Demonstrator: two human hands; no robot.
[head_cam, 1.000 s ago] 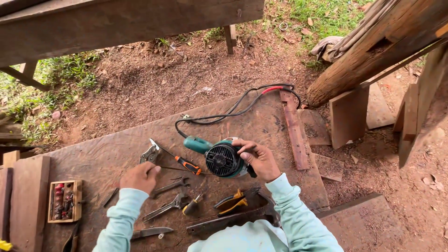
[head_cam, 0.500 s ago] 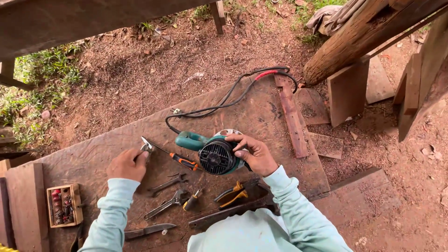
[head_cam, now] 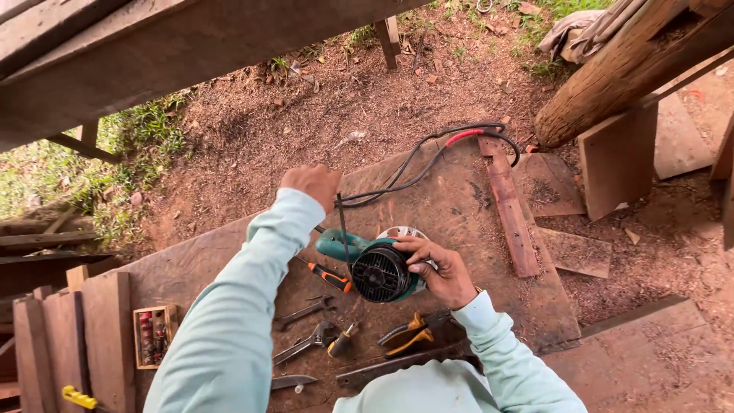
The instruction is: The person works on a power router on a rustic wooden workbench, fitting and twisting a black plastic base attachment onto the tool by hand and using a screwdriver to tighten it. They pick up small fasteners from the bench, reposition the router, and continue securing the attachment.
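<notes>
Left hand point(head_cam: 310, 185) raised from tools, gripping cord point(head_cam: 339, 222)

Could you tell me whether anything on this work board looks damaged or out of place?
One thing: the black power cord has a red-wrapped stretch near its far loop, which looks like a taped repair. The hand tools lie loosely scattered.

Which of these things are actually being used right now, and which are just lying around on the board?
In use:
left hand lifting the black cord
right hand on the green power tool

Lying about:
screwdriver
wrench
pliers
small wooden box
plank
</notes>
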